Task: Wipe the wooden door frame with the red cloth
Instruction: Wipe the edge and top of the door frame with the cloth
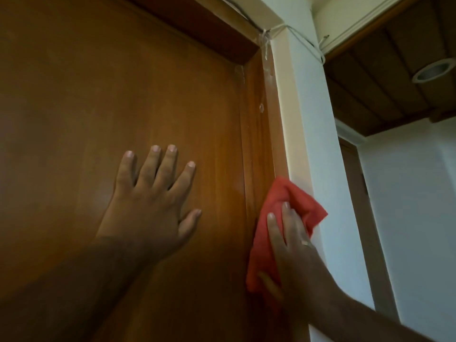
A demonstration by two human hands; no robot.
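Observation:
The wooden door frame (261,134) runs up the right side of a brown wooden door (98,95) and turns left across the top. My right hand (293,253) presses the red cloth (266,233) flat against the frame's upright part, low in the view. The cloth bunches out past the frame's right edge. My left hand (155,201) lies flat on the door panel, fingers spread, holding nothing.
A white wall edge (311,119) borders the frame on the right. A thin cord (303,43) is tied at the frame's top corner. A wooden ceiling with a round light (433,70) is at the upper right. Another doorway (355,183) stands behind.

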